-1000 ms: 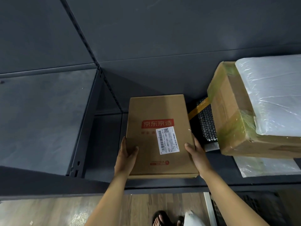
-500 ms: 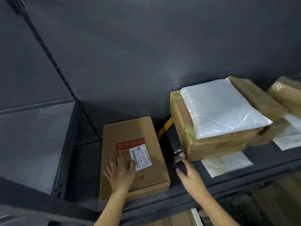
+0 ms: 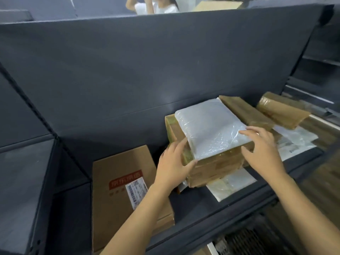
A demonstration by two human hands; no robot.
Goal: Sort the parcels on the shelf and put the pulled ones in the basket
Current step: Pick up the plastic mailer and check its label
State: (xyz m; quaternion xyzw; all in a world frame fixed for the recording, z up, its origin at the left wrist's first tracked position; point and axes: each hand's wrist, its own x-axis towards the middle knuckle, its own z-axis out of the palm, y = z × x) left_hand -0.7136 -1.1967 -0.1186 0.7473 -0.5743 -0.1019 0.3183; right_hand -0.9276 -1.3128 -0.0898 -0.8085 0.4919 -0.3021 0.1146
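On the dark grey metal shelf [image 3: 211, 205], a tape-wrapped brown cardboard box [image 3: 213, 166] sits near the middle of the front edge with a white bubble-plastic mailer [image 3: 211, 126] lying flat on top of it. The left hand [image 3: 173, 166] presses against the box's left front corner, fingers spread and wrapped round the corner just under the mailer's edge. The right hand [image 3: 261, 150] lies on the box's right front corner, its fingertips [image 3: 244, 132] touching the mailer's near right corner; both hands grasp the box between them. A thin clear plastic bag [image 3: 231, 184] lies flat under the box, sticking out toward the shelf's front edge. To the left, apart from the box, a flat brown carton with a red logo and white barcode label [image 3: 117, 192] rests on the shelf, overhanging the front edge. Behind and right of the box lie two more brown taped parcels [image 3: 244, 111] and [image 3: 281, 111], with a white printed plastic bag [image 3: 294, 140] beneath them toward the right end.
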